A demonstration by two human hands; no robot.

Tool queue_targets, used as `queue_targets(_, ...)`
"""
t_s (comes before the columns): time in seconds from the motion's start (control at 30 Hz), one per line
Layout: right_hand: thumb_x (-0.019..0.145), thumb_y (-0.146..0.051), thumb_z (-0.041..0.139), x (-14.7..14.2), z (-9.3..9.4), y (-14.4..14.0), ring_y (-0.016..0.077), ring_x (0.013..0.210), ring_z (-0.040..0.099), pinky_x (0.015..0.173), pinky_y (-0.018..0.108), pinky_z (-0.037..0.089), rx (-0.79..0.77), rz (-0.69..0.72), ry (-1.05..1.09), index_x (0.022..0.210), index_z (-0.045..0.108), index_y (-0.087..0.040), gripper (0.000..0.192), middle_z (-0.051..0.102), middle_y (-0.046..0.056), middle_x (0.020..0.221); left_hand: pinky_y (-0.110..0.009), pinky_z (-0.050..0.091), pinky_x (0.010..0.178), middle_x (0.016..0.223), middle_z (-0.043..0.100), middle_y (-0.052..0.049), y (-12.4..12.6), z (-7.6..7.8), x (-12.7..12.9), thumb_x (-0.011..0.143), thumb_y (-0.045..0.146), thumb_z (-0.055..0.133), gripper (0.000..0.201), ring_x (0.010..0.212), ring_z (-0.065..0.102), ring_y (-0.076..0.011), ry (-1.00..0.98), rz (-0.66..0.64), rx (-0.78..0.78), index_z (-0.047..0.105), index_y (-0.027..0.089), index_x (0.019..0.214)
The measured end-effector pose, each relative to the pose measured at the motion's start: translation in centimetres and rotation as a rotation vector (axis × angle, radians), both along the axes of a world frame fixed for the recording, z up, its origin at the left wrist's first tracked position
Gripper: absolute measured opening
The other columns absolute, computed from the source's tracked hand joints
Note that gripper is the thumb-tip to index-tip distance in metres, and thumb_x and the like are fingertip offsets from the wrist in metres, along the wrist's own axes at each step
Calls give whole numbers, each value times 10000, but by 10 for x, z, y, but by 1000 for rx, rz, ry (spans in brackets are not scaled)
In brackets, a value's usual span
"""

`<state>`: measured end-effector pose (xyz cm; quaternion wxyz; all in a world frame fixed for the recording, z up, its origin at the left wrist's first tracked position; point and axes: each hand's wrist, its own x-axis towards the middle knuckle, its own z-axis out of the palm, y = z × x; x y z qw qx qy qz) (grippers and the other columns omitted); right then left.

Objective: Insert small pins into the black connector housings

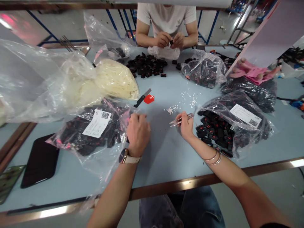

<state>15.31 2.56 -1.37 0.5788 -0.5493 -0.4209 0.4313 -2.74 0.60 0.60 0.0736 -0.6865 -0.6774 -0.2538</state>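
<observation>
Here, the left hand [138,133] curls shut at the mouth of a bag of black parts [95,131]; whether it grips anything cannot be told. The right hand [186,125] pinches thread snips [180,119] beside another bag [234,126]. White trimmings [182,103], a box cutter [142,98] and a co-worker's hands [169,40] lie beyond. Bare worktop [163,152] runs to the near edge.

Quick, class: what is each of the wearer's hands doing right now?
Left hand: closed at the mouth of the plastic bag of black parts; what it grips cannot be told.
Right hand: closed, holding the thread snips.
</observation>
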Motion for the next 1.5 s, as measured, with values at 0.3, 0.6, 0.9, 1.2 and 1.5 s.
queue_targets(0.3, 851, -600, 360, 0, 1, -1, 81, 386, 425, 413, 215, 327, 38, 33, -54, 554, 552, -178, 551, 475, -20, 428, -465, 447, 840, 1126, 598, -177, 1, 0, -3, 853, 154, 466, 225, 1037, 549, -321, 120, -13, 40, 608, 134, 1026)
queue_targets(0.6, 915, -520, 303, 0, 21, -17, 112, 616, 526, 646, 235, 413, 304, 268, -582, 530, 447, -205, 517, 525, 5, 567, -321, 494, 720, 899, 651, -85, -7, -15, 20, 904, 216, 421, 218, 787, 604, -206, 97, -583, -143, 627, 174, 960)
queue_targets(0.9, 792, -325, 631, 65, 85, 3, 197, 685, 605, 610, 274, 387, -255, 432, -1373, 721, 661, -185, 159, 648, 70, 681, -360, 503, 749, 911, 652, -95, -5, -13, 20, 896, 250, 428, 233, 808, 607, -226, 9, -579, -226, 649, 188, 934)
queue_targets(1.2, 552, -97, 692, 89, 81, 5, 191, 647, 587, 558, 279, 344, -386, 634, -1522, 660, 687, -204, 152, 649, 56, 666, -359, 498, 750, 927, 644, -91, -5, -16, 18, 900, 244, 434, 224, 812, 603, -233, 26, -574, -227, 641, 172, 947)
queue_targets(1.5, 711, -288, 584, 41, 64, 1, 95, 525, 434, 504, 231, 299, -151, 474, -896, 634, 631, -180, 140, 547, -27, 549, -343, 514, 758, 924, 646, -79, -12, -12, 24, 824, 304, 602, 265, 840, 620, -216, -155, -592, -157, 553, 177, 1051)
